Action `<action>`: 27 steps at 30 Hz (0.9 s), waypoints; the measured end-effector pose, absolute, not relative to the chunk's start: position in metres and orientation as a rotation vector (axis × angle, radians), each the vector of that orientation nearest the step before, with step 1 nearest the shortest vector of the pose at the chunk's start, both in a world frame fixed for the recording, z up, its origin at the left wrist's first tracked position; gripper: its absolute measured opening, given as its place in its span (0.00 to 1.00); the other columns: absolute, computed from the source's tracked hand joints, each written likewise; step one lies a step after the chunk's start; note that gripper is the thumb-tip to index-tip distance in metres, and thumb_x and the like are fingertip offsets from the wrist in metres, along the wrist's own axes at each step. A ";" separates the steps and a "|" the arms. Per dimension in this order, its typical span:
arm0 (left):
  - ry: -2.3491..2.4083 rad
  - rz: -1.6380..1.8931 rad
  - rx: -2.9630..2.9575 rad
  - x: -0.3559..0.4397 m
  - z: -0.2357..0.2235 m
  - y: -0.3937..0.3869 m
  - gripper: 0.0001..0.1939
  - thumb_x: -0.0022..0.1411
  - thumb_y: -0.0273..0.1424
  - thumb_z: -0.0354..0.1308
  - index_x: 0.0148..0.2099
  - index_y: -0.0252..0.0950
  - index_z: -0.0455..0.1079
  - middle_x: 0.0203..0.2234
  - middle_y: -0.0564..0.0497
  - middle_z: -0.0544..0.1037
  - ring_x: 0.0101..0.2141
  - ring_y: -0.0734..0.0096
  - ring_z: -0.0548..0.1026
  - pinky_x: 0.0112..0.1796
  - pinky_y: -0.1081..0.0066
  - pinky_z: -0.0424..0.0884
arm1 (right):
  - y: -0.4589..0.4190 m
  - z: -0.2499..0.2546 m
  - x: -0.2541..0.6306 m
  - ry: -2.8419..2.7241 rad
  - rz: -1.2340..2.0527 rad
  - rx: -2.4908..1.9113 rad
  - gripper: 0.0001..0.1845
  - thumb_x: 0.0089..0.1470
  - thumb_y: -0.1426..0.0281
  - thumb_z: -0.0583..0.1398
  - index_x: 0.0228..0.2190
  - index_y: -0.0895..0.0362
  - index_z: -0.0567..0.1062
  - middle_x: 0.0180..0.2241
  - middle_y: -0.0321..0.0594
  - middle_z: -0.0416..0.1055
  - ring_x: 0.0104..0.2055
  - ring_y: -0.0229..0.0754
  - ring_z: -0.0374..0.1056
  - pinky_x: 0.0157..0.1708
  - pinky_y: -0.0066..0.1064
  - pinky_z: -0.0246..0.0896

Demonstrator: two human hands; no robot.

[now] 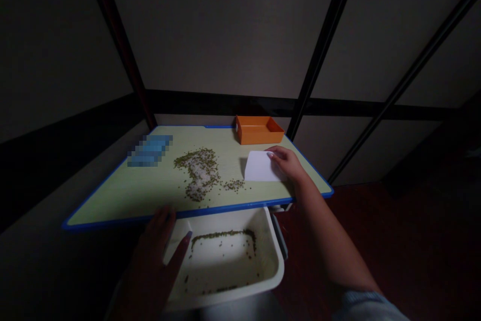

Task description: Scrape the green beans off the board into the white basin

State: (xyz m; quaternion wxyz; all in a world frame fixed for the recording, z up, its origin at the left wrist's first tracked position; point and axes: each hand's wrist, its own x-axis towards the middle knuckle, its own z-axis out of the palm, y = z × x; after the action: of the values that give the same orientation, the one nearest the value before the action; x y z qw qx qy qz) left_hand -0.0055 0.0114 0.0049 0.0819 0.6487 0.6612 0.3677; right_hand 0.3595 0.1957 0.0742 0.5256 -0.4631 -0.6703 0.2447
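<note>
White card: the right hand (287, 163) pinches the white card (259, 167) between thumb and fingers; it tilts over the table (124, 193) toward the right edge, its visible face plain white.
Left hand: this hand (154, 251) is at the left side of the white bin (267, 242), thumb apart from the fingers (too dark to tell whether it grips the rim).
Grain pile: a loose pile of green and white grains (203, 171) lies left of the table's middle, with a smaller scatter (233, 185) trailing toward the card and the near edge.
White bin: set below the near edge, with more green grains (225, 234) lining the far side of its floor.
Markings: the orange box (261, 138), open-topped at the far right corner, bears a small round pale mark (236, 127), too small to read; the blue item (150, 150) by the left edge is pixelated, so any lettering is hidden.
Edges: blue trim (233, 206) borders the tabletop.
Room: tabletop shows between pile and orange box, and widely toward the near left corner.
</note>
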 end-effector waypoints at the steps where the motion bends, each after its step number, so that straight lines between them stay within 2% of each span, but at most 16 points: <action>1: 1.979 1.094 1.931 -0.005 0.005 0.011 0.38 0.61 0.55 0.47 0.65 0.37 0.63 0.68 0.43 0.61 0.68 0.53 0.56 0.65 0.48 0.54 | 0.196 0.074 0.359 -1.608 0.586 -1.106 0.15 0.48 0.58 0.63 0.33 0.55 0.80 0.36 0.44 0.80 0.40 0.48 0.72 0.45 0.40 0.65; 10: 1.984 1.049 1.917 -0.004 0.009 0.011 0.39 0.60 0.55 0.46 0.65 0.36 0.62 0.68 0.42 0.60 0.68 0.52 0.55 0.66 0.47 0.52 | 0.195 0.075 0.360 -1.627 0.604 -1.105 0.15 0.48 0.58 0.63 0.33 0.55 0.80 0.37 0.44 0.80 0.41 0.49 0.72 0.45 0.41 0.65; 19: 1.987 1.075 1.974 -0.007 0.002 0.011 0.34 0.63 0.51 0.47 0.66 0.41 0.60 0.69 0.46 0.59 0.68 0.56 0.55 0.66 0.49 0.54 | 0.194 0.075 0.358 -1.660 0.580 -1.103 0.15 0.50 0.58 0.63 0.34 0.55 0.80 0.38 0.45 0.80 0.42 0.49 0.73 0.46 0.41 0.65; 27: 1.976 1.094 1.944 -0.005 0.004 0.011 0.35 0.62 0.52 0.48 0.65 0.39 0.62 0.68 0.45 0.60 0.68 0.53 0.55 0.65 0.47 0.55 | 0.192 0.077 0.356 -1.659 0.544 -1.130 0.15 0.52 0.58 0.62 0.35 0.56 0.80 0.38 0.45 0.80 0.42 0.49 0.72 0.45 0.40 0.65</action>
State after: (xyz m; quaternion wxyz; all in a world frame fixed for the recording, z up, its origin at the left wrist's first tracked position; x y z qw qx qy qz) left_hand -0.0051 0.0106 0.0043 0.0807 0.6503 0.6609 0.3658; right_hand 0.3556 0.1920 0.0772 0.5063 -0.4687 -0.6877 0.2257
